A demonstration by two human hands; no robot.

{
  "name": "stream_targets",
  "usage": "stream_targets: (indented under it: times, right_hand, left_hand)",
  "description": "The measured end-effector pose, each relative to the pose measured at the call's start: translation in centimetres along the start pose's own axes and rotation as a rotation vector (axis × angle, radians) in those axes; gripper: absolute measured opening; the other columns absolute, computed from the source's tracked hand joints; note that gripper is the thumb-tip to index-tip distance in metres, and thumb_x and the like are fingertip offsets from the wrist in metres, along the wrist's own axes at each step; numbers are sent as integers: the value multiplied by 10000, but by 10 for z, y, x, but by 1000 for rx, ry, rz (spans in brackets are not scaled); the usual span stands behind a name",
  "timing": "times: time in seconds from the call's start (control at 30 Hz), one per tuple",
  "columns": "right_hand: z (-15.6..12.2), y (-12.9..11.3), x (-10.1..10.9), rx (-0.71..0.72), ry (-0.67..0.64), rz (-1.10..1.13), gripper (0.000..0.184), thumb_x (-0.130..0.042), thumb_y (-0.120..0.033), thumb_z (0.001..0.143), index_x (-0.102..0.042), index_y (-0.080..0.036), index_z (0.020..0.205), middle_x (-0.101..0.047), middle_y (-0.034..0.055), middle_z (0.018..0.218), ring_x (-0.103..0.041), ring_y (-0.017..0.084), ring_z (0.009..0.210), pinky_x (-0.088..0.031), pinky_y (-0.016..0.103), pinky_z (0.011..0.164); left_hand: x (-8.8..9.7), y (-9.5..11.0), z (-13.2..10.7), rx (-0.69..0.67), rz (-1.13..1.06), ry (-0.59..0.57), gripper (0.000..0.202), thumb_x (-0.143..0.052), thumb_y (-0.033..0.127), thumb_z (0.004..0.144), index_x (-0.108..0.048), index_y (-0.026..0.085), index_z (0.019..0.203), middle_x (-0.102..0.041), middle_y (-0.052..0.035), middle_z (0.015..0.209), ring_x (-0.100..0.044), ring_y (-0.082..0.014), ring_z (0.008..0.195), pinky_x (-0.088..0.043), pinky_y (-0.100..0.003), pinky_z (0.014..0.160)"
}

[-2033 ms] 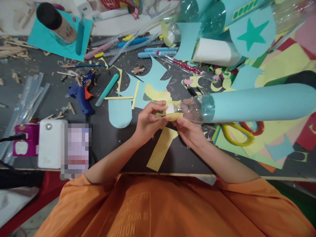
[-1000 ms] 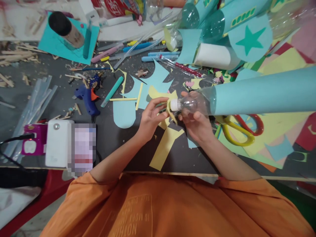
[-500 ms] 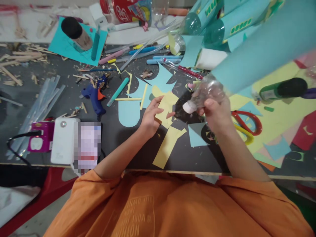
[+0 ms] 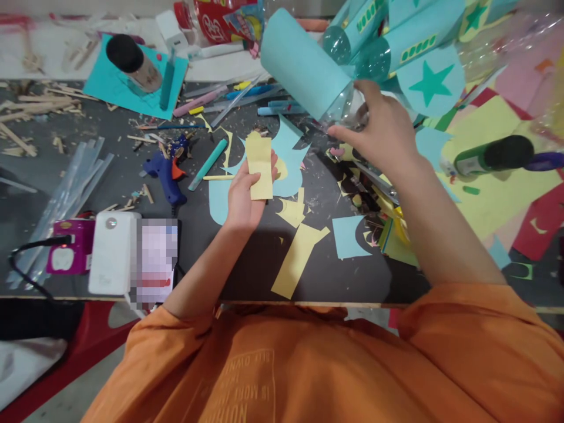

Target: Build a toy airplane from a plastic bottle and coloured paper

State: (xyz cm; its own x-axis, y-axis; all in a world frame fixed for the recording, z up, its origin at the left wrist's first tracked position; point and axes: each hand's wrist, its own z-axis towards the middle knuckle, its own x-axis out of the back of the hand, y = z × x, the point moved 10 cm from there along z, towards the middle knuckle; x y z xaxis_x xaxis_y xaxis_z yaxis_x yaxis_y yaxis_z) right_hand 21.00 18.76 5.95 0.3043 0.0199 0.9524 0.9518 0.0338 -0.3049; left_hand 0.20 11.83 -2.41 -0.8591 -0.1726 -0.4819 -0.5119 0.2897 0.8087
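My left hand [image 4: 243,200] holds a small yellow paper strip [image 4: 259,164] upright above the dark table, fingers closed behind it. My right hand [image 4: 382,136] is raised further back and grips the clear neck of a plastic bottle wrapped in light blue paper [image 4: 299,61], which tilts up and to the left over the table. More yellow paper offcuts [image 4: 299,252] lie on the table below both hands.
A blue glue gun [image 4: 165,170] lies left of my left hand. A white box and purple socket [image 4: 83,249] sit at the near left edge. More blue-wrapped bottles with star shapes [image 4: 423,47], scissors [image 4: 399,229], markers and coloured paper sheets crowd the right and back.
My right hand has swung the blue-wrapped bottle from lying across the right side up and back, its base now pointing left. My left hand has picked up a yellow strip and lifted it.
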Motion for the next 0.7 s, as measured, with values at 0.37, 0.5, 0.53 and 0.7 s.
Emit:
stream_targets:
  times: [0.37, 0.5, 0.53, 0.7]
  right_hand:
    - [-32, -14, 4, 218, 147, 133, 466, -515, -257, 870, -432, -101, 1301, -443, 202, 1378, -378, 313, 1278, -306, 458, 1055]
    - [-64, 5, -15, 103, 60, 133, 235, -486, -259, 876, -591, -219, 1082, -656, 101, 954, -598, 265, 890, -454, 413, 772]
    - [-69, 11, -21, 68, 41, 121, 259, -523, -257, 851, -587, -215, 1099, -653, 100, 938, -602, 254, 840, -456, 383, 712]
    - [-76, 25, -35, 73, 55, 98, 438, -571, -185, 777, -554, -220, 1214, -672, 92, 907, -589, 207, 718, -408, 295, 564]
  left_hand:
    - [7, 7, -7, -164, 189, 115, 239, -532, 419, 831, -593, 194, 881, -702, -48, 935, -671, -196, 940, -534, -334, 850]
    - [3, 15, -17, -238, 268, 128, 225, -606, 429, 787, -584, 205, 775, -627, 13, 728, -632, -130, 716, -506, -237, 648]
    - [-2, 15, -19, -232, 305, 90, 212, -619, 413, 777, -580, 205, 764, -606, 21, 700, -601, -112, 656, -486, -224, 603]
    - [-29, -6, -25, -170, 591, -160, 185, -657, 270, 723, -573, 203, 873, -555, 34, 698, -462, -56, 525, -402, -193, 526]
